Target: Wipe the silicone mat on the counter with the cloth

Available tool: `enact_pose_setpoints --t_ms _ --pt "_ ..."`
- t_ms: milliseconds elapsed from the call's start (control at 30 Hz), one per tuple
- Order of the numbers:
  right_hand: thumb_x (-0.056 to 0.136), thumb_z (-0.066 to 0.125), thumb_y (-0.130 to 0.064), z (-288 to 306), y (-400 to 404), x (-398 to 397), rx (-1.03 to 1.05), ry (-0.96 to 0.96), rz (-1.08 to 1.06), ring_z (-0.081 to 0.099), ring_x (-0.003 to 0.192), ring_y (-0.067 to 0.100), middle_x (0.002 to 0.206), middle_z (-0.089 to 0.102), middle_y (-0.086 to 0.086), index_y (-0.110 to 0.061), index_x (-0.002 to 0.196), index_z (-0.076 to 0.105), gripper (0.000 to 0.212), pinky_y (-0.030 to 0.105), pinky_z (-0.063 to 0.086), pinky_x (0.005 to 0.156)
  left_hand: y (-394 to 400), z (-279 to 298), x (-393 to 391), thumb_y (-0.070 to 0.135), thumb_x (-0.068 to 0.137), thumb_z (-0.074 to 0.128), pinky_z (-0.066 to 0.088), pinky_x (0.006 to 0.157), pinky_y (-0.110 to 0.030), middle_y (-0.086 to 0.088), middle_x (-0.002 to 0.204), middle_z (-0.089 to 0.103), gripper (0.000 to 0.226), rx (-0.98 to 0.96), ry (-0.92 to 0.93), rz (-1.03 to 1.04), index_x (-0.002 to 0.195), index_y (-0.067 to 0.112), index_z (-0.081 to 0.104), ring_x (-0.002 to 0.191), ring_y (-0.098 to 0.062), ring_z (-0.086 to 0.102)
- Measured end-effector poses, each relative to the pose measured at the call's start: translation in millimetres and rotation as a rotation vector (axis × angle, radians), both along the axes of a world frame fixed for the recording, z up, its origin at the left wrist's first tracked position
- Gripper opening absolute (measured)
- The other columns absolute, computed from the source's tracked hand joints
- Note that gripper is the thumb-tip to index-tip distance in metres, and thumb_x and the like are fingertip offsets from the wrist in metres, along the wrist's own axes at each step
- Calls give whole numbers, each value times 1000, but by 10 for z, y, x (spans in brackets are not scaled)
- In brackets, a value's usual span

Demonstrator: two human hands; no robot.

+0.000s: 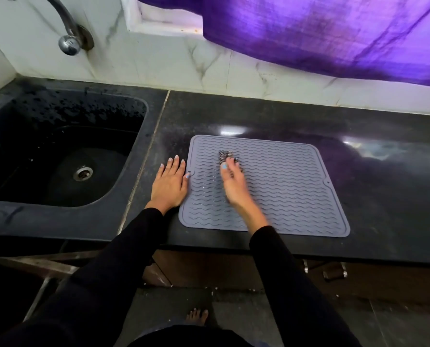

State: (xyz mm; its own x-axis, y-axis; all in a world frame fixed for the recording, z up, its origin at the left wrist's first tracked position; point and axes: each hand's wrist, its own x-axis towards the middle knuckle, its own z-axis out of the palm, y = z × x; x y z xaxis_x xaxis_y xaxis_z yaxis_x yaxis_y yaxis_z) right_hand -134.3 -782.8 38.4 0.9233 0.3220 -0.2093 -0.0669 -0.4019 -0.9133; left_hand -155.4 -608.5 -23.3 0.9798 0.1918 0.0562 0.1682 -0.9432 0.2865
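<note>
Clearly, your right hand was doing the work: it held a small dark patterned cloth against the grey silicone mat, the fingers curled over the bunched fabric, somewhat blurred, so I cannot tell exactly how tightly you gripped it. Your left hand lay flat and relaxed on the dark surface just beside the mat's left edge, its fingertips touching that edge near a small notch, holding nothing.

The mat lay flat on the surface, to the right of the black sink, its near edge close to the front lip. The cloth sat in the upper left part of the mat, so much of the ribbed area to the right and toward you probably awaited wiping.

To do this well, you would have wanted your left hand pressing the mat's edge rather than only resting alongside, since silicone can slide or ruck under a firm stroke. Following the wavy ridges would have let the cloth reach into the grooves; crossing them risked skipping over trapped droplets. Opening the cloth wider would have covered more per pass.

Behind, a purple curtain hung over the marble-look wall, and a tap stood above the sink.
</note>
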Motion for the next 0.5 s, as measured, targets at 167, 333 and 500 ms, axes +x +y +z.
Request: enact_pose_setpoints --t_ms 167,333,500 --pt "97 25 -46 -372 263 -337 -771 -461 285 -18 143 28 155 -16 15 -4 146 -9 73 40 -9 117 -2 -27 -3 47 82 -4 5 117 -40 -12 155 20 80 12 -44 2 145 8 26 144 -25 13" --pt "97 26 -47 -346 252 -214 -790 -386 352 -17 143 26 156 -17 12 -7 147 -9 73 38 -9 115 -15 -30 12 47 81 -4 6 116 -40 -11 154 21 80 33 -58 14 145 9 28 144 -24 14" --pt "99 25 -44 -264 153 -77 -585 -253 355 -12 144 11 157 -10 -6 -22 150 3 60 37 -5 115 -7 -49 24 40 89 9 7 116 -40 -11 154 24 66 22 -65 16 144 10 31 144 -24 16"
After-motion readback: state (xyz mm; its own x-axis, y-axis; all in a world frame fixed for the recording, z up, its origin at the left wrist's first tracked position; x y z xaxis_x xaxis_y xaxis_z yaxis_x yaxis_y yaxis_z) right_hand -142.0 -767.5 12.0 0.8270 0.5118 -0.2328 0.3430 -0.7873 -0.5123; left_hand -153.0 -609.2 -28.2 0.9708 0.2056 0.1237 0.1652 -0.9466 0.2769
